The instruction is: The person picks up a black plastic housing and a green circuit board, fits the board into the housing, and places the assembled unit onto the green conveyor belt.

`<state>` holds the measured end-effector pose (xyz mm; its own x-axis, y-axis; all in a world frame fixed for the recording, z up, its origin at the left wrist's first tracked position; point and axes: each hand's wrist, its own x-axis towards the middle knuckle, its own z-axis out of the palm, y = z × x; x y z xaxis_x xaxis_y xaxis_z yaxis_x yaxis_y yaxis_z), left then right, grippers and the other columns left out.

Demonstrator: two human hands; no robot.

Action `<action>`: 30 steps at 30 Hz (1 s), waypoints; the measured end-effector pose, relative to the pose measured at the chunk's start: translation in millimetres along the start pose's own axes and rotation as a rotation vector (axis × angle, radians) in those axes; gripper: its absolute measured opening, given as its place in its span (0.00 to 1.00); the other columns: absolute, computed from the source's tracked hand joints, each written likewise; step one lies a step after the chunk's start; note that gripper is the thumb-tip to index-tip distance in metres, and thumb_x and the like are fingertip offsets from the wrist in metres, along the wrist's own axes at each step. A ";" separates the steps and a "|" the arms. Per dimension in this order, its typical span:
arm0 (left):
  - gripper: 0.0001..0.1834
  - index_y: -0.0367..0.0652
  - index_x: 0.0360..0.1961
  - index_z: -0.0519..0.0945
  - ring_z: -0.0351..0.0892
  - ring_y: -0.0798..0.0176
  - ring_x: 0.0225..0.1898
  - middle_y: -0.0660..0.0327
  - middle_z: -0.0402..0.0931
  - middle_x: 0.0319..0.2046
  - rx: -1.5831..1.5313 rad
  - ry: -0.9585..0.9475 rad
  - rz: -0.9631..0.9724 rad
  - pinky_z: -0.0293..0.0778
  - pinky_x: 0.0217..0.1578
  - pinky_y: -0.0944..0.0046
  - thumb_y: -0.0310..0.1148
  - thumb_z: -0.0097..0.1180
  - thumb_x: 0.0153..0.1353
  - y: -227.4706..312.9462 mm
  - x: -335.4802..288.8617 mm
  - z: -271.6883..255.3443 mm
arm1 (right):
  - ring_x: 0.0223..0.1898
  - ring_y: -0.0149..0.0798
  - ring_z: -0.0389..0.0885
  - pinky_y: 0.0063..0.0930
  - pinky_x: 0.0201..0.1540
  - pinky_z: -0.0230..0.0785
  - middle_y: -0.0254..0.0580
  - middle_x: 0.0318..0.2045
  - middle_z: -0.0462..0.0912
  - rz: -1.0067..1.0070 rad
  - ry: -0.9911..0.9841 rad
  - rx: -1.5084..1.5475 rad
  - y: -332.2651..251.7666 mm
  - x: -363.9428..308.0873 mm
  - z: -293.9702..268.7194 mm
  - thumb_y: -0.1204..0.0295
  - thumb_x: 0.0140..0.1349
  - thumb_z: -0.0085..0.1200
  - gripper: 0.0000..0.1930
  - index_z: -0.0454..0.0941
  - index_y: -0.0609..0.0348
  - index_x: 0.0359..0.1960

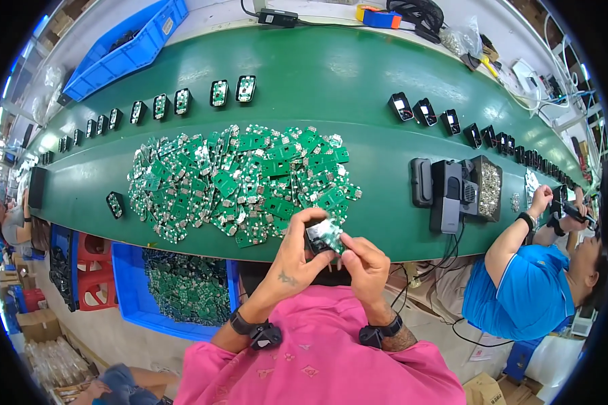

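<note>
Near the table's front edge, my left hand point(298, 255) wraps its fingers round a small black plastic housing point(313, 241). Against the housing's open side, my right hand point(365, 266) pinches a green circuit board point(330, 234) between thumb and fingers. The board is tilted, and I cannot tell whether part of it sits inside the housing. Just beyond my hands lies a wide heap of green circuit boards point(225, 183). Left of the heap, a black housing with a board in it point(115, 204) rests on the green table point(385, 196).
Filled housings point(182, 102) line the far left; more housings point(400, 106) line the far right. Black devices point(446, 196) and a parts tray point(488, 187) stand to the right. A blue bin point(125, 50) stands far left, another point(128, 297) below the edge. A co-worker point(530, 290) sits right.
</note>
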<state>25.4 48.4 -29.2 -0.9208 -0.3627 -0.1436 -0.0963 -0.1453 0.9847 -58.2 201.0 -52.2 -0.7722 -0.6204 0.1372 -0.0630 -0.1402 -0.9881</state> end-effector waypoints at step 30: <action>0.44 0.43 0.69 0.60 0.77 0.61 0.55 0.53 0.74 0.55 -0.308 0.082 -0.061 0.78 0.52 0.62 0.19 0.67 0.51 10.1 -2.8 -7.7 | 0.35 0.19 0.73 0.16 0.39 0.67 0.29 0.34 0.78 0.367 -0.207 0.182 -19.1 18.1 -21.1 0.80 0.66 0.54 0.13 0.75 0.66 0.52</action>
<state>30.0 40.9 -19.6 -0.8824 -0.4156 -0.2208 -0.0197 -0.4361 0.8997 -84.3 208.6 -32.3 -0.5786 -0.7930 -0.1908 0.3177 -0.0037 -0.9482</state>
